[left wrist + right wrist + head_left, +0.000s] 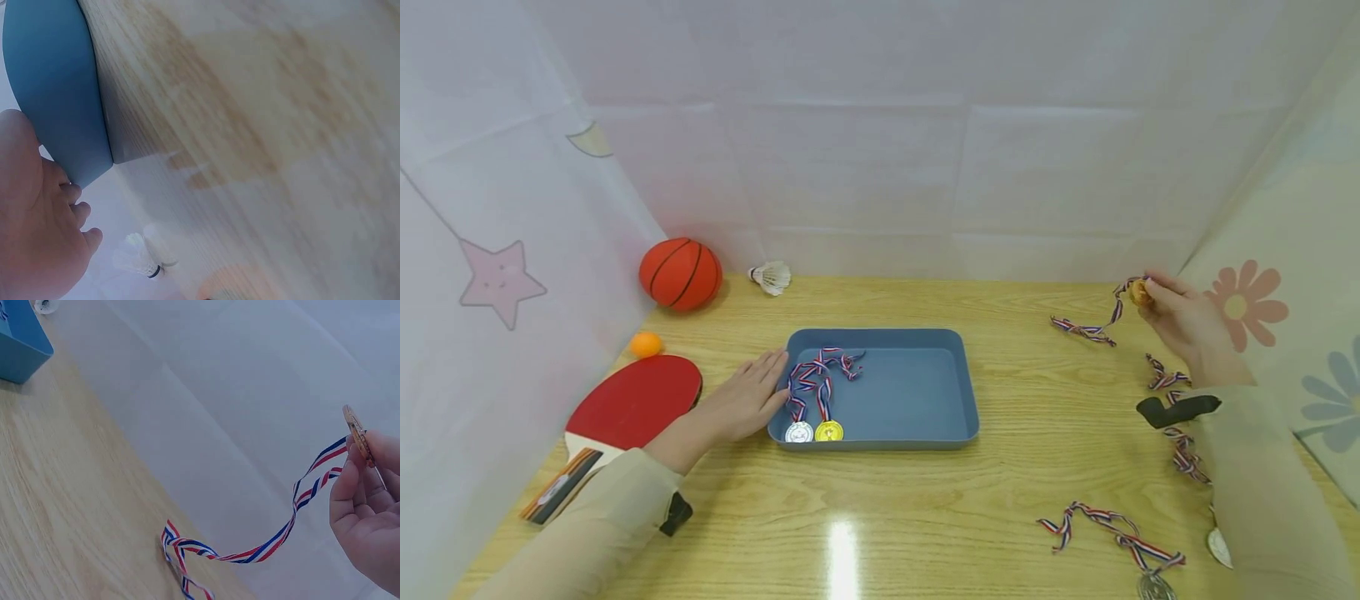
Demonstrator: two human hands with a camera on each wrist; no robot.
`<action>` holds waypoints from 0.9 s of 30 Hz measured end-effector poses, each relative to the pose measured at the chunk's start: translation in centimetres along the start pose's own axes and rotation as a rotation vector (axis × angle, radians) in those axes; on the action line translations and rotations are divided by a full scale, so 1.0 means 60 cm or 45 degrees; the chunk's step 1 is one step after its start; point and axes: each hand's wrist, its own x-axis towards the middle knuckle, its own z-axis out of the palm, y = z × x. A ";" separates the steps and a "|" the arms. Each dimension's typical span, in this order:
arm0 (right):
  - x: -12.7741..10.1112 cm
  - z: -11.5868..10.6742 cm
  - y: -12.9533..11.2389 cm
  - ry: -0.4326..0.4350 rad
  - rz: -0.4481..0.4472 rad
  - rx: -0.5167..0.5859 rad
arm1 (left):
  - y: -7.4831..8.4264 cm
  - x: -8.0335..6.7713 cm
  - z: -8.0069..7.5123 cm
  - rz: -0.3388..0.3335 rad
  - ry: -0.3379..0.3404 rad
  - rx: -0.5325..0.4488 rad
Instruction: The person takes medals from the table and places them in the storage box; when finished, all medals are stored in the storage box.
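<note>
My right hand (1187, 321) pinches a bronze-coloured medal (1140, 292) at the far right of the table. Its red, white and blue ribbon (250, 553) hangs down, the end trailing on the wood. My left hand (748, 398) rests with fairly straight fingers against the left wall of a blue-grey tray (966, 392); in the left wrist view the fingers touch the tray's outer side. Inside the tray, at its left, a silver medal (799, 432) and a gold medal (829, 431) lie side by side, their striped ribbons spread behind them.
More ribboned medals lie at the right, among them a silver medal (1156, 587) at the front and another (1219, 547) partly under the right sleeve. On the left are a red table tennis paddle (636, 400), an orange ball (646, 344), a small basketball (681, 275) and a shuttlecock (771, 277).
</note>
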 end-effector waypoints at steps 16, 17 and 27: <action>-0.007 0.149 -0.010 -0.144 -0.157 -0.182 | -0.005 0.001 0.007 0.019 0.038 0.004; -0.008 0.159 -0.011 -0.162 -0.169 -0.183 | -0.005 0.001 0.007 0.018 0.038 0.003; -0.010 0.251 -0.006 -0.318 -0.238 -0.078 | -0.007 0.000 0.005 0.008 0.027 0.000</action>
